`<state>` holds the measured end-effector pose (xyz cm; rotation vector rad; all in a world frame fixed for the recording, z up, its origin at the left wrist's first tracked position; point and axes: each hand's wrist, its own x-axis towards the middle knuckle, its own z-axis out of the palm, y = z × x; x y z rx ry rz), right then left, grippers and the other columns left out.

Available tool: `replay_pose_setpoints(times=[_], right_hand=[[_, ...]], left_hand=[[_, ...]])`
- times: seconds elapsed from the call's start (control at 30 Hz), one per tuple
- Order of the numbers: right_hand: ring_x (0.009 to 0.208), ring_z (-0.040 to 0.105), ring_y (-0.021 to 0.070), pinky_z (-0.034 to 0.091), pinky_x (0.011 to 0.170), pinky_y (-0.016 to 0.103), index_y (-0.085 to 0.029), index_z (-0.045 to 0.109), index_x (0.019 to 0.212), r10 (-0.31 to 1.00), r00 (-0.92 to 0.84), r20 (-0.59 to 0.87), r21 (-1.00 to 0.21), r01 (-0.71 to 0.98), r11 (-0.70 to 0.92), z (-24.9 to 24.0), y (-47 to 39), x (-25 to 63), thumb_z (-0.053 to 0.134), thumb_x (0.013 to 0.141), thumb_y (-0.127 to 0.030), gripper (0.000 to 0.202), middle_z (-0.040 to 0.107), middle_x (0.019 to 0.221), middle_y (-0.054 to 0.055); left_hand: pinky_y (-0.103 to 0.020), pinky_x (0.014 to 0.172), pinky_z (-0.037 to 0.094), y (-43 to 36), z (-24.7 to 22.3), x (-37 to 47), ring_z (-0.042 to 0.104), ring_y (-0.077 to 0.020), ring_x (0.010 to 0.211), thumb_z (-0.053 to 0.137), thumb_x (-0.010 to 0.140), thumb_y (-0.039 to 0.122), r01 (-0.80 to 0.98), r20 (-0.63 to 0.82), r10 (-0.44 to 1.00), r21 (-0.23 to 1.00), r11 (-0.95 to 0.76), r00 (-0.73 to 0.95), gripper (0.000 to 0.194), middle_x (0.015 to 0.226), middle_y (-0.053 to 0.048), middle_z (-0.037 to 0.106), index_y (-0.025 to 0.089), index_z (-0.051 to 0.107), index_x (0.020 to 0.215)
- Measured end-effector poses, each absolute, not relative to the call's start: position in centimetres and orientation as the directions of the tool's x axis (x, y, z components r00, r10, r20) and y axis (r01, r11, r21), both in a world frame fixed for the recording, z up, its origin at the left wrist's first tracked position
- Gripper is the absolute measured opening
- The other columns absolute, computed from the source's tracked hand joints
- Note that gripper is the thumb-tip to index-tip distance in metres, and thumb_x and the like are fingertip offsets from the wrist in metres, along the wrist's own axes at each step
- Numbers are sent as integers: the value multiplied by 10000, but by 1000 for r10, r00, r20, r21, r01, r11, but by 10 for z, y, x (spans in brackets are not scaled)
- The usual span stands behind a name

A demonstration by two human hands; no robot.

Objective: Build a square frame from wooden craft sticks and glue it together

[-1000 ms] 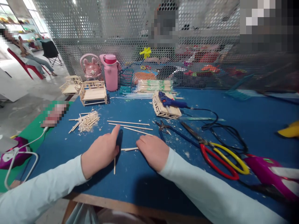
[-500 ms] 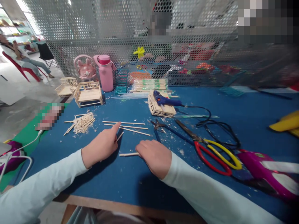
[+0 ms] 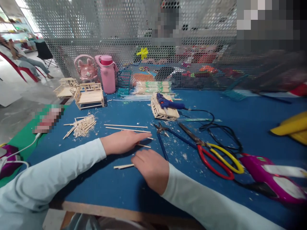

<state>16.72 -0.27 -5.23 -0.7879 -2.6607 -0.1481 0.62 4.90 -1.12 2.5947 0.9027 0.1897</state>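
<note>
The left hand [image 3: 122, 141] lies flat and open on thin sticks [image 3: 128, 128] in the middle of the blue desk [image 3: 251, 127]. The right hand [image 3: 150, 166], just near it, presses a short stick [image 3: 123, 166], fingers curled.

Left hand [image 3: 122, 141] centre frame, palm down, fingers extended flat toward the right; right hand [image 3: 151, 167] just below it, knuckles up, fingers curled; both forearms sleeved.

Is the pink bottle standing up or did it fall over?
Standing up. The pink bottle stands on its base on the blue table, lid on top, beside the little wooden bench.
</note>
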Motion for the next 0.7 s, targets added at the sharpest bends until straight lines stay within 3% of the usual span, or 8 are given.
replay_pose_setpoints(times=[0.2, 0.33, 0.43, 0.57, 0.7], right_hand=[[637, 439, 171, 258, 580, 311, -158, 588, 761, 576, -750, 325, -24, 603, 798, -56, 0, 161, 383, 866, -149, 231, 545, 683, 55], [717, 495, 169, 323, 638, 292, -170, 611, 835, 628, -715, 307, -142, 618, 773, -38, 16, 176, 428, 886, -270, 214, 599, 778, 57], [762, 517, 165, 359, 702, 279, -150, 626, 834, 754, -586, 296, -185, 740, 647, -27, 36, 193, 388, 907, -240, 265, 608, 800, 70], [831, 541, 177, 376, 717, 268, -166, 641, 855, 840, -526, 135, -170, 823, 543, -25, 57, 203, 499, 853, -219, 152, 619, 863, 61], [850, 553, 168, 378, 716, 252, -166, 628, 822, 859, -509, 55, -116, 851, 512, -27, 61, 196, 439, 882, -201, 202, 615, 862, 59]], left_hand=[[-245, 779, 451, 52, -6, -7, 618, -149, 877, 440, 844, 151, 618, 117, 739, 472, -629, 663, 389, 992, -43, 671, 199, 499, 1225], [-276, 746, 463, 39, -1, -33, 607, -169, 827, 472, 848, 219, 799, 212, 895, 403, -445, 392, 296, 959, -74, 662, 153, 575, 1118], [-280, 708, 468, 21, -5, -48, 591, -164, 763, 481, 848, 253, 839, 199, 920, 380, -390, 338, 261, 885, -64, 648, 158, 597, 1062], [-287, 741, 466, 5, -19, -58, 584, -168, 819, 450, 869, 255, 837, 168, 930, 406, -366, 326, 229, 910, -67, 641, 175, 621, 999], [-291, 731, 460, 10, -25, -68, 576, -167, 780, 465, 860, 265, 861, 224, 942, 396, -321, 248, 233, 863, -68, 630, 160, 617, 1002]])
